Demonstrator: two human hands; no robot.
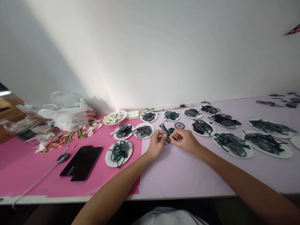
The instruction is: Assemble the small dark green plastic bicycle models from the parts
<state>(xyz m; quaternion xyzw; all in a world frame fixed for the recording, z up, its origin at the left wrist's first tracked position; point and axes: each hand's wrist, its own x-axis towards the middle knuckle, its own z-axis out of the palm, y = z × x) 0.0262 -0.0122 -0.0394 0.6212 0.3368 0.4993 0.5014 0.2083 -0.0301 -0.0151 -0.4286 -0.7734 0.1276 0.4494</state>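
Between my two hands, just above the pale lilac tabletop, is a dark green toy bicycle frame [164, 127] with thin parts. My left hand [157, 142] pinches it from the left side. From the right, the closed fingers of my right hand [181, 139] grip a thin dark part at the same piece; its exact shape is hidden by the fingertips. A loose grey spoked wheel [179, 125] lies on the table just beyond my right hand. Left of my hands, a plate [107, 157] carries dark green bicycle parts [121, 151].
Several white plates of black, grey and green parts surround my hands, including a right-hand plate [248, 153]. At left lie two dark phones or tablets [82, 162], a cable with a dark oval piece [63, 157], pink petals [58, 140] and a plastic bag [67, 112]. A wall stands behind.
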